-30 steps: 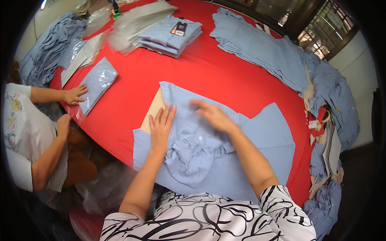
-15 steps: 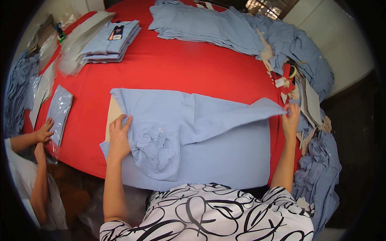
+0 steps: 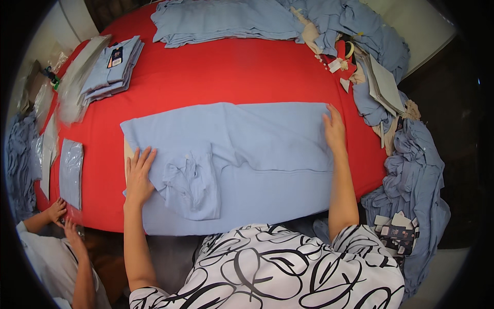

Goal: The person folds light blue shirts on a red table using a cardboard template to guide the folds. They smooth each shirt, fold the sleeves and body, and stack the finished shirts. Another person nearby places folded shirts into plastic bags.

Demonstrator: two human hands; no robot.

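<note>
A light blue shirt (image 3: 272, 190) lies spread on the red-covered table in front of me, with one side folded over along its length. The gathered sleeve end and cuff (image 3: 190, 185) rest crumpled on its left part. A strip of cream board (image 3: 128, 149) shows under the left edge. My left hand (image 3: 139, 175) lies flat there with its fingers spread, beside the crumpled cuff. At the far right corner, my right hand (image 3: 335, 129) rests on the cloth's edge with its fingers stretched out.
Folded shirts (image 3: 113, 69) and clear bags (image 3: 77, 85) lie at the far left. Flat shirts (image 3: 221, 23) are stacked at the back. Crumpled shirts (image 3: 411, 175), white cards (image 3: 383, 85) and tags (image 3: 399, 232) line the right. A co-worker's hands (image 3: 64, 219) are near a bagged shirt (image 3: 71, 172).
The folded-over side, lifted and stretched rightward by my right hand before, now lies flat along the shirt. My right hand has loosened its pinch. The whole view has shifted.
</note>
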